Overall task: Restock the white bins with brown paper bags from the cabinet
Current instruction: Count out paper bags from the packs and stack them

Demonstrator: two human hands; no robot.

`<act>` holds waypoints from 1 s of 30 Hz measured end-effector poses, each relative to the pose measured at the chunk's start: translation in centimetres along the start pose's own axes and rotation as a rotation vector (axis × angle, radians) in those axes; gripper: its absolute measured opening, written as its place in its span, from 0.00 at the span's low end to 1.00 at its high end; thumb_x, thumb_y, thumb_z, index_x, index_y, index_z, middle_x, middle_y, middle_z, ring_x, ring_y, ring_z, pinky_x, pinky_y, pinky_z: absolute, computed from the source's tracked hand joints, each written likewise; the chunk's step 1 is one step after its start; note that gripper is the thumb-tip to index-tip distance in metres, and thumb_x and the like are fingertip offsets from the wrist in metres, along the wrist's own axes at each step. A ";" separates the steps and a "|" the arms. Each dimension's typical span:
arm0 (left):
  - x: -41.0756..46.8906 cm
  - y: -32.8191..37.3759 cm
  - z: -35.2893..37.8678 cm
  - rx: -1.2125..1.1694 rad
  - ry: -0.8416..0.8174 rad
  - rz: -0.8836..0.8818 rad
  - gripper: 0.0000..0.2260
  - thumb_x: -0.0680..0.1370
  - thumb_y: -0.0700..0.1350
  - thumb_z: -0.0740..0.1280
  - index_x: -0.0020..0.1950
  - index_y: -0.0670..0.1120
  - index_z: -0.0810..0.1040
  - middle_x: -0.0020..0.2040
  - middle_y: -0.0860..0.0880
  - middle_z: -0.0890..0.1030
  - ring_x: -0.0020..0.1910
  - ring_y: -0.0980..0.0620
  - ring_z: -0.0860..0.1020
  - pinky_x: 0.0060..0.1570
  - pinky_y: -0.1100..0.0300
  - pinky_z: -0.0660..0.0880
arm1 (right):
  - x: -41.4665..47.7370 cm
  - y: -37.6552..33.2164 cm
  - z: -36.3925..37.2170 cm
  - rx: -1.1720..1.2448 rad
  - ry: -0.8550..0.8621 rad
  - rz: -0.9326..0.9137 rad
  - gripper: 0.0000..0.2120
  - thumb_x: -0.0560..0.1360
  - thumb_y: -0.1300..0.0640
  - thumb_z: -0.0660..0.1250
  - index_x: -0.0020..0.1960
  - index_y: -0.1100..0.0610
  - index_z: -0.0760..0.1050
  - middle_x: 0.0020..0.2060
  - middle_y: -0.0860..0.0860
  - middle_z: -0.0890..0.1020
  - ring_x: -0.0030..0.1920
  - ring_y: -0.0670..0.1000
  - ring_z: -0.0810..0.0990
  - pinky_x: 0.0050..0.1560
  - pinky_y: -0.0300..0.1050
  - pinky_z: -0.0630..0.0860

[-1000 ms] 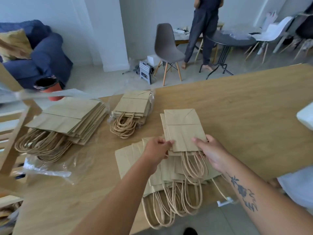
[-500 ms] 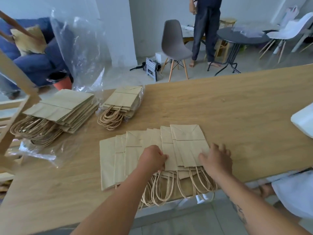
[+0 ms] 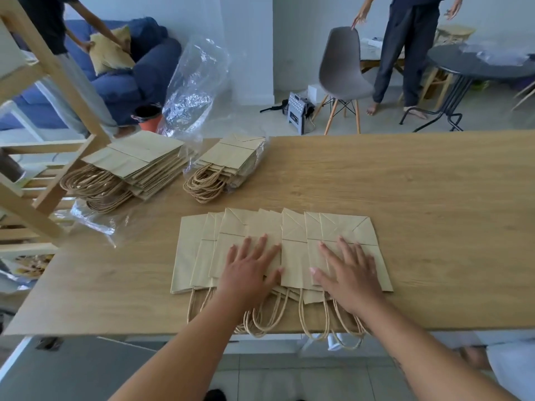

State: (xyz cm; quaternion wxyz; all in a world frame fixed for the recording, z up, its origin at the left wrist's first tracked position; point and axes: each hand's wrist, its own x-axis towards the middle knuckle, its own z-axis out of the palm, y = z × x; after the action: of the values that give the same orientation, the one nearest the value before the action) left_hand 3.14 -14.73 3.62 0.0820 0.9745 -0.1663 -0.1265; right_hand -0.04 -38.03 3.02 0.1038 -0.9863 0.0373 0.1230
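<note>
Several flat brown paper bags [image 3: 292, 244] lie fanned in an overlapping row near the front edge of the wooden table [image 3: 419, 198], their twine handles hanging over the edge. My left hand [image 3: 250, 266] rests flat on the middle of the row, fingers spread. My right hand [image 3: 346, 269] lies flat on the rightmost bags, fingers spread too. Neither hand grips anything. A tall stack of bags [image 3: 133, 166] sits at the table's far left, and a smaller stack in clear plastic [image 3: 228, 163] lies beside it. No white bin is in view.
A wooden shelf frame [image 3: 52, 157] stands at the left. An empty clear plastic wrap [image 3: 194, 82] rises behind the stacks. Beyond the table are a grey chair [image 3: 341, 65], a round black table [image 3: 474, 65], a blue sofa [image 3: 144, 73] and two people standing.
The bags, first held up in a bunch by both hands, are now spread flat in a row. Both hands have opened and lie palm-down on them.
</note>
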 end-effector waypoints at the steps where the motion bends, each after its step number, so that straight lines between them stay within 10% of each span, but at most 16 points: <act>1: 0.0 -0.2 -0.2 -0.009 0.038 -0.045 0.27 0.81 0.66 0.45 0.80 0.63 0.45 0.81 0.56 0.41 0.80 0.47 0.38 0.77 0.45 0.38 | 0.1 0.1 -0.3 0.015 0.030 -0.004 0.40 0.68 0.24 0.36 0.78 0.37 0.43 0.80 0.50 0.42 0.78 0.59 0.40 0.75 0.61 0.40; 20: -2.1 -8.9 -0.9 -0.467 0.150 -0.652 0.43 0.76 0.72 0.52 0.82 0.49 0.43 0.82 0.44 0.43 0.80 0.42 0.42 0.77 0.44 0.45 | 0.5 5.8 -0.2 0.008 0.071 0.166 0.36 0.72 0.26 0.34 0.76 0.36 0.35 0.79 0.51 0.40 0.78 0.60 0.39 0.75 0.64 0.44; 30: -1.9 -8.8 -1.1 -0.656 0.234 -0.606 0.39 0.78 0.67 0.58 0.80 0.44 0.54 0.80 0.45 0.58 0.80 0.44 0.51 0.77 0.43 0.52 | 0.7 -3.2 1.9 0.073 0.046 0.023 0.33 0.73 0.27 0.38 0.76 0.34 0.37 0.78 0.52 0.38 0.78 0.56 0.36 0.76 0.57 0.36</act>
State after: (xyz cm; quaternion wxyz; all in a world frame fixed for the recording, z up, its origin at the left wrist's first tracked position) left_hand 4.40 -5.74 3.30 0.3636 0.9094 0.1853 -0.0796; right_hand 0.53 -34.51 1.70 0.1373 -0.9839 0.0554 0.1000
